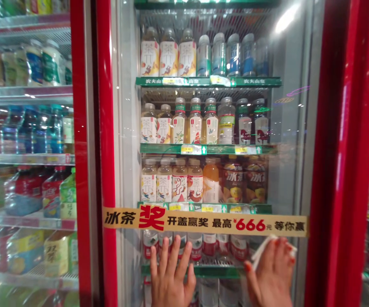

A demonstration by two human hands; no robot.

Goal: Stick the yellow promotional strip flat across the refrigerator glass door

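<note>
My left hand (172,277) is up in front of the glass door (288,162) of a drinks fridge, fingers spread and nothing in them. Whether its fingertips touch the glass, I cannot tell. To the right, my right hand (271,273) holds a white tissue (263,251) under its fingers, at the glass just below the banner's right end. Most of the tissue is hidden behind the fingers; it could be a thin cloth. A yellow banner strip (203,222) with black and red lettering runs across the door above both hands.
Behind the glass, several bottles (195,123) stand in rows on green-edged shelves (208,81). Red frames (106,128) border the door on both sides. On the left another fridge holds drink packs (24,189). Lights reflect in the glass.
</note>
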